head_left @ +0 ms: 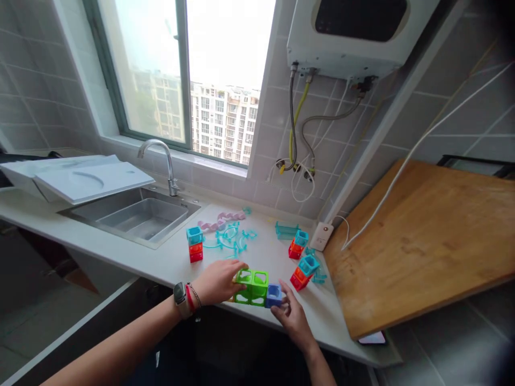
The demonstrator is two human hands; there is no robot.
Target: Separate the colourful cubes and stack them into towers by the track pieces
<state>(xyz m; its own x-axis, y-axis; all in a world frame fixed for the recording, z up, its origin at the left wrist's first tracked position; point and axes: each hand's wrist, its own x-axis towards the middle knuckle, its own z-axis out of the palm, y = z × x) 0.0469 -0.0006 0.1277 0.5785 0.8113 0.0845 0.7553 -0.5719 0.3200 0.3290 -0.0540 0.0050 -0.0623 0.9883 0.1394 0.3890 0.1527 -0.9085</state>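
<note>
Near the counter's front edge, a joined group of hollow green blocks (251, 287) sits between my hands. My left hand (223, 281) has its fingers closed round the left end, where a bit of yellow-orange shows beneath. A blue-violet hollow block (274, 295) adjoins the right end of the green ones, and my right hand (293, 313) pinches it between thumb and fingers. To the left stands a stack of red, orange and teal blocks (195, 245). Two similar stacks stand to the right, a nearer one (304, 272) and a farther one (298, 245).
Teal track pieces (231, 236) and a lilac wavy strip (221, 221) lie behind the blocks. A teal trough (286, 231) is by the wall. The sink (148, 214) is at left, under white foam sheets (92, 179). A wooden board (426, 241) leans at right beside a white socket (322, 236).
</note>
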